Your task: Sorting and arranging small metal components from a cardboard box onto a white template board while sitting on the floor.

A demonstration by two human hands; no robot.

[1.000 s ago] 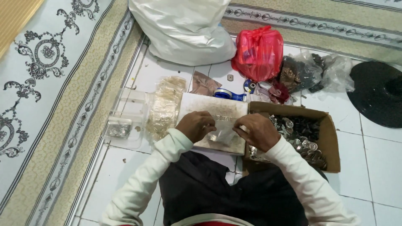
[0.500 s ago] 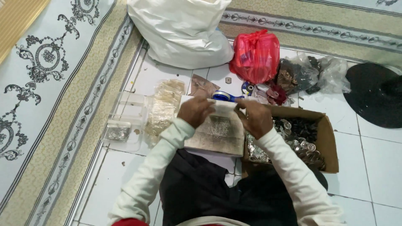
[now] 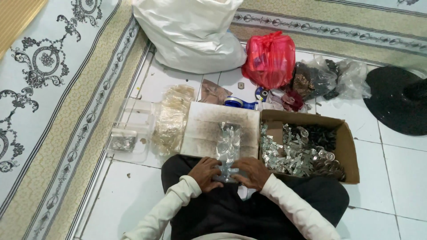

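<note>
white tiled floor (image 3: pixel 400 178), both hands drawn back toward lap, left hand (image 3: pixel 205 172) and right hand (image 3: pixel 251 172) grip pinching clear packet strip (image 3: pixel 228 146)

You wear a long-sleeved top in cream or off-white, and both sleeves run the full length of your arms to the wrists. The fabric looks soft and slightly ribbed or knitted, with creases along the forearms. The cuffs end snugly at the wrists, leaving your left hand (image 3: pixel 205 173) and right hand (image 3: pixel 250 172) bare: no gloves, and I can make out no rings or watch. Below the sleeves your lap is covered in dark cloth, black or very dark grey, loose and folded in broad wrinkles; whether it is trousers or a wrapped garment cannot be told. At the bottom edge a pale strip of the top's hem shows.
</note>
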